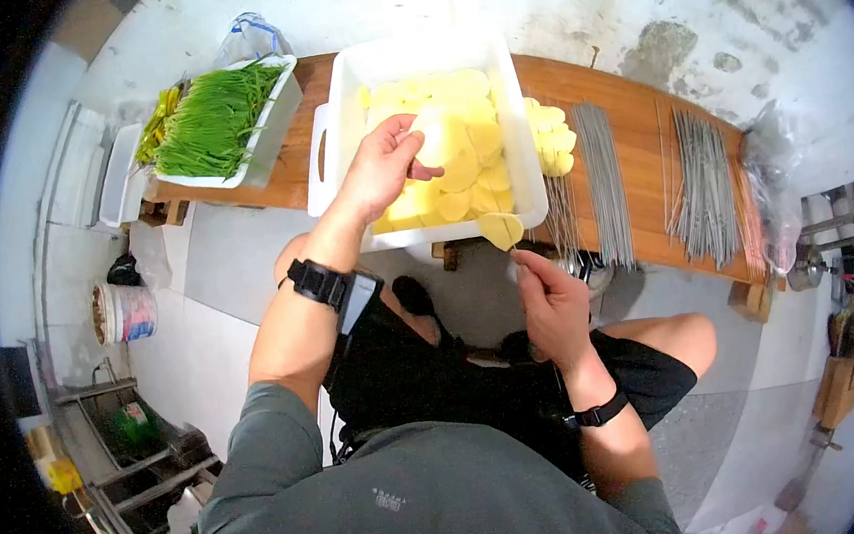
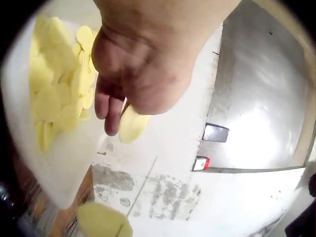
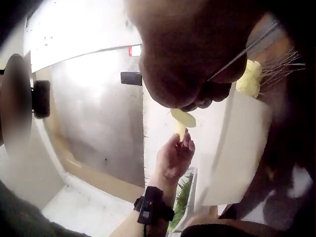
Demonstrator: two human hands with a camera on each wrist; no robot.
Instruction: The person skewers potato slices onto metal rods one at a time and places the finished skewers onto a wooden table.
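My left hand [image 1: 386, 168] is over a white plastic tub [image 1: 530, 174] filled with yellow potato slices [image 1: 454, 205]. It pinches a loose slice [image 2: 132, 127] between thumb and fingers, seen best in the left wrist view. In front of the tub's near right corner, my right hand [image 1: 557, 307] grips a thin metal skewer [image 2: 143, 190]. A potato slice [image 1: 500, 230] is threaded on the skewer near its upper end, just above the right fingertips. In the right wrist view, the threaded slice [image 3: 183, 118] overlaps the one in the left fingers.
Finished potato skewers [image 1: 553, 139] lie right of the tub on the wooden bench [image 1: 641, 115]. Bundles of bare metal skewers [image 1: 603, 183] and a clear plastic bag [image 1: 776, 174] are farther right. A white basin of green chives [image 1: 220, 123] stands left. A bucket [image 1: 125, 313] is on the floor.
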